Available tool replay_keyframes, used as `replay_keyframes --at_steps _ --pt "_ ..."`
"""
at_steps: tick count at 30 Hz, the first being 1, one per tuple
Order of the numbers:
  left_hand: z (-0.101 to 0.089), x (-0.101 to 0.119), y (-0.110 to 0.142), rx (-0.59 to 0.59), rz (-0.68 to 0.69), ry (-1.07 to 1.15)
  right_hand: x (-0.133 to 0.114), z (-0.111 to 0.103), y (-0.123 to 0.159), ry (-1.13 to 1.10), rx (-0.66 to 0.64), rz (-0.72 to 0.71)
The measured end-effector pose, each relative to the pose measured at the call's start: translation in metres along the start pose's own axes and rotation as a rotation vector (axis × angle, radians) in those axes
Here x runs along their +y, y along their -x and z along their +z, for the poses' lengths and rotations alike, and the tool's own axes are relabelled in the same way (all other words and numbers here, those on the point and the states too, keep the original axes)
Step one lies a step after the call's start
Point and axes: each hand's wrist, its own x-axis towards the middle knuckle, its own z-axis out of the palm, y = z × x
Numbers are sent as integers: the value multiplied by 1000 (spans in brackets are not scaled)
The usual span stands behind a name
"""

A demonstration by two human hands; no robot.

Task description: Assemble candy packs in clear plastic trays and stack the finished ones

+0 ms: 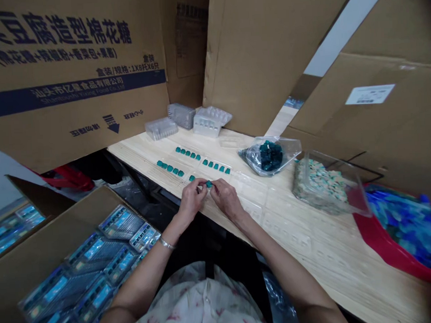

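The L hand (193,199) and the R hand (226,197) are coming together over the front edge of the pale wooden tabletop (349,270), w/ fingers bent and closing in a pinch. Between their fingertips they are holding one small, blocky, teal-green piece (209,184), L hand on one side & R hand on the other. The fingers are covering part of this pc, so its full shape is hard to make out; also the clear plastic trays (251,210) are nearly melting into the wood colour, and their edges are not showing well. The bottom of the frame is cutting off both upper arms.

The held pc is looking dark teal, same as the teal pieces in rows (170,168) lying beyond the hands. One single teal piece (191,178) is sitting just beside the L hand. Farther back, a clear plastic bag (255,155) is holding more dark teal pcs, and to its right a clear plastic box (323,185) is containing pale & green bits. At far right, a red plastic basin (387,249) w/ blue stuff is standing, partly cut off.
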Motion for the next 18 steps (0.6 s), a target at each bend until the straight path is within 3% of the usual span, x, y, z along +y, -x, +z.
replay_keyframes --at_steps 5,11,18 --pt "-6 -9 3 -42 31 -19 -4 -5 -1 -134 -62 32" --pt "-15 -13 18 -34 281 -200 2 -1 -8 -735 -245 497" --pt "-21 -23 27 46 229 -208 -2 4 -8 -1065 -240 623"
